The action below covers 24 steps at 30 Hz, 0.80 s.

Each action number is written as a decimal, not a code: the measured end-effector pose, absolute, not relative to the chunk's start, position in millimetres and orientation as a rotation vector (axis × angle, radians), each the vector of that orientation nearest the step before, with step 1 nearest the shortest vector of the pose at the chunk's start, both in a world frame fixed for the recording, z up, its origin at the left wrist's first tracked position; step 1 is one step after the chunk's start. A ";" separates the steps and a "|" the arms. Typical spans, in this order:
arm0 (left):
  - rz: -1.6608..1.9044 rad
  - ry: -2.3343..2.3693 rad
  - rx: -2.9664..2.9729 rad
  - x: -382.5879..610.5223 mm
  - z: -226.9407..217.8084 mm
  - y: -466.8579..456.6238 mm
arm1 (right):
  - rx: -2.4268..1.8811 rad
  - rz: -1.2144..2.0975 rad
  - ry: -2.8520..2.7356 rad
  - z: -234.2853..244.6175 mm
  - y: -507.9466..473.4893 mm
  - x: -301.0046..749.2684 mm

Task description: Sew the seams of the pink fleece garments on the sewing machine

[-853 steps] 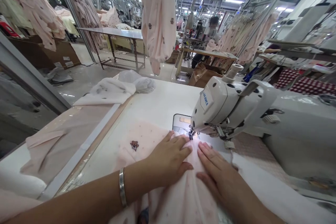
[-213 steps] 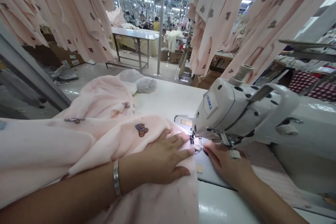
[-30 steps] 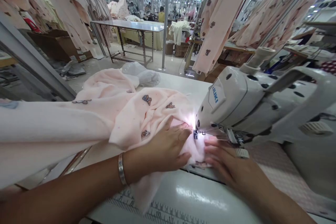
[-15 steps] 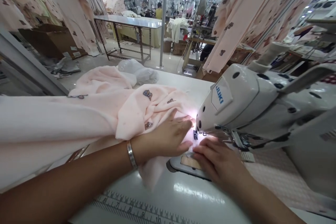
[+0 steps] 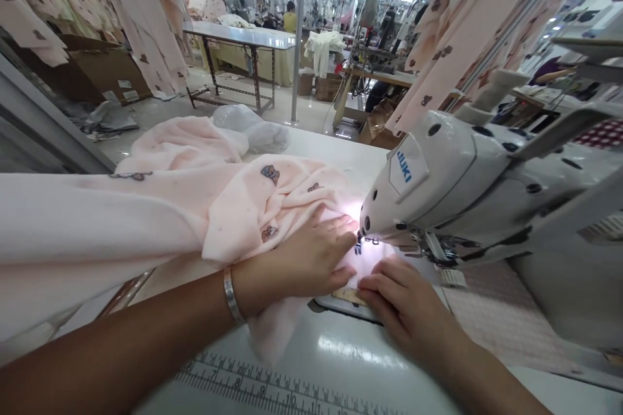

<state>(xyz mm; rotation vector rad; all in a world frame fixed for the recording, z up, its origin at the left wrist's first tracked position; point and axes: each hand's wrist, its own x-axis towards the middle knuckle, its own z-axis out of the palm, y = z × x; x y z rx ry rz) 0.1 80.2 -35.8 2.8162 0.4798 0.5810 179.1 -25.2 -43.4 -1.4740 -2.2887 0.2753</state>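
Note:
Pale pink fabric with small printed bears lies bunched on the sewing table, its edge by the presser foot of a white JUKI sewing machine. Left of the foot, my left hand rests flat on the fabric, fingers spread and thumb apart. My right hand is just in front of the foot and to its right, fingers bent and pinching the fabric edge near the plate. A lamp lights the spot brightly. The underside of the right fingers is hidden.
A ruler strip runs along the table's front. A clear plastic bag lies behind the fabric. Pink printed pieces hang on both sides. Beyond stand a work table, a cardboard box and people at other stations.
Both hands have shifted slightly toward me relative to the presser foot, and more lit fabric shows between them. The whole view has moved a little.

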 end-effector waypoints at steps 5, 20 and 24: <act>0.568 0.127 3.008 -2.2 -36.8 81.1 | -1.463 0.288 -2.257 -42.5 -27.8 178.0; 0.483 0.164 2.984 -2.5 -34.1 88.2 | -1.761 0.341 -1.589 -49.4 -19.3 202.2; 0.467 0.176 2.963 -4.0 -34.0 86.9 | -1.712 0.148 -1.919 -46.9 -25.5 203.9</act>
